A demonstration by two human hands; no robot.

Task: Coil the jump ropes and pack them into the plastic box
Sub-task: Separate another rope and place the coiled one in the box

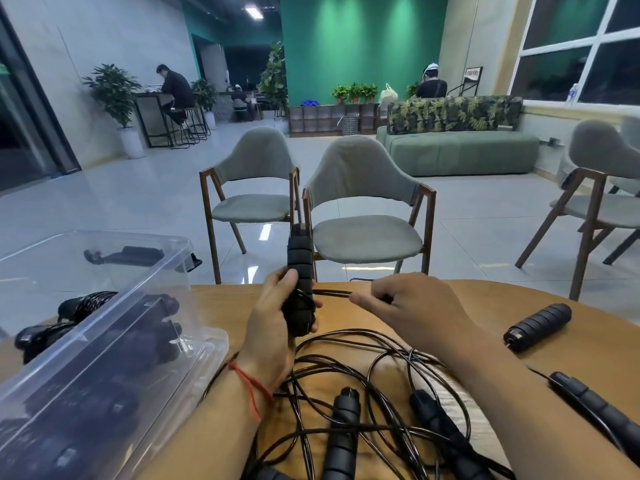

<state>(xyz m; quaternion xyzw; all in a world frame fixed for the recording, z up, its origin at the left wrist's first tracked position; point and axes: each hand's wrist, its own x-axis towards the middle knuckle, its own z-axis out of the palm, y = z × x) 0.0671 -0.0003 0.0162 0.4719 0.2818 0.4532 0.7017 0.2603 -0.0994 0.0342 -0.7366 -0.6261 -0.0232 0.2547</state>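
My left hand [277,323] grips a pair of black ribbed jump rope handles [300,271], held upright above the round wooden table [485,299]. A thin black rope [332,293] runs from the handles to my right hand [408,306], which pinches it just to the right. Loose black rope [363,375] lies tangled on the table under both forearms, with two more handles [341,431] among it. The clear plastic box [104,323] stands at the left, holding several dark coiled ropes and handles.
Another black handle [538,326] lies on the table at the right, and one more [595,407] by my right forearm. Two grey chairs [363,209] stand just beyond the table's far edge. A third chair is at far right; people sit far back.
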